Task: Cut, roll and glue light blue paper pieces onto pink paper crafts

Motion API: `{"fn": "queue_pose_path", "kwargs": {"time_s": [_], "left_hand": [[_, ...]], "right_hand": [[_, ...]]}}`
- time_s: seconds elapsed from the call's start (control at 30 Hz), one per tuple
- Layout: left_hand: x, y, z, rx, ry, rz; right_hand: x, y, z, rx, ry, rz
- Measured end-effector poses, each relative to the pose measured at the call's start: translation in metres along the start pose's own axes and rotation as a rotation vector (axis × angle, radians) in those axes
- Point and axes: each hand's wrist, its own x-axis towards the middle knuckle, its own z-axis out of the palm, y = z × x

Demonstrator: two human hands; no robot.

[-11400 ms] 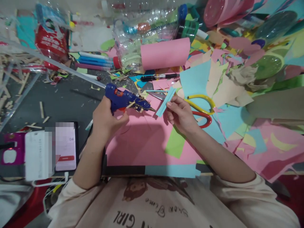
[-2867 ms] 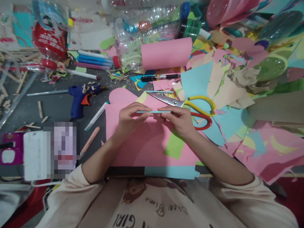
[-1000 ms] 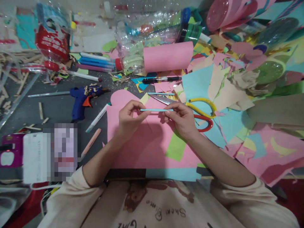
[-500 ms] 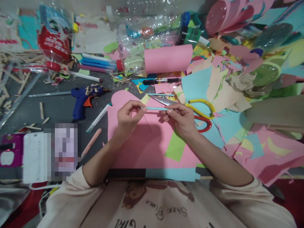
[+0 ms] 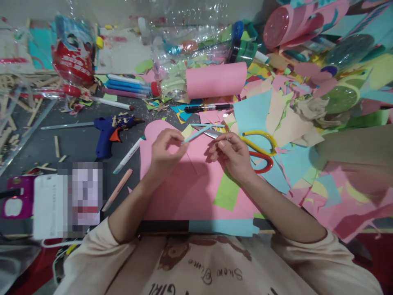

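Note:
My left hand [image 5: 167, 151] pinches one end of a thin light-blue paper strip [image 5: 196, 134]. The strip slants up and to the right, its far end apart from my other hand. My right hand [image 5: 231, 153] has loosely curled, slightly parted fingers with nothing visible in them. Just beyond it lies a pair of scissors [image 5: 260, 142] with one yellow and one red handle, the blades partly behind the fingers. Another light-blue strip [image 5: 219, 125] lies by the blades. Beneath both hands is a large pink paper sheet [image 5: 175, 196], with a green paper piece [image 5: 227, 190] on it.
A blue glue gun [image 5: 102, 133] and markers [image 5: 127, 155] lie at left, near a white power bank-like block [image 5: 46, 205]. Plastic bottles [image 5: 73, 61] and a pink paper-wrapped cylinder [image 5: 216, 80] line the back. Paper scraps [image 5: 310, 119] crowd the right side.
My right hand has let go of the light-blue strip. The strip has swung from nearly level to slanting upward, still in my left fingers.

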Motion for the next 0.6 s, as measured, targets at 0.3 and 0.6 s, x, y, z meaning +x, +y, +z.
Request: {"fn": "queue_pose_path", "kwargs": {"time_s": [0.3,0.6], "left_hand": [[0.024,-0.005,-0.047,0.653,0.003,-0.073],[0.021,0.0,-0.041,0.954,-0.023,-0.124]], "right_hand": [[-0.001,0.003,-0.001,-0.036,-0.029,-0.002],[-0.002,0.004,-0.003,-0.047,-0.048,0.003]]}}
